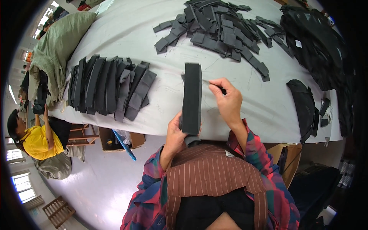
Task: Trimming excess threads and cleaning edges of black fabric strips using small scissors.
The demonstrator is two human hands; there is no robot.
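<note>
Upright over the table's near edge stands a long black fabric strip [191, 96], its lower end gripped by my left hand [176, 135]. To the strip's right, my right hand [229, 100] is closed in a pinch on something small and dark, mostly hidden by the fingers. A thin tip pokes out toward the strip without touching it. A row of similar dark strips [100, 86] lies side by side on the left of the table. Farther off is a loose pile of grey-black fabric pieces [224, 32].
A white cloth covers the table [161, 103]. Black bags or fabric [318, 46] heap up at the right, near a curved black piece [302, 105]. A green sack [63, 36] rests at the left. A person in yellow [44, 140] works beyond a cardboard box [136, 140].
</note>
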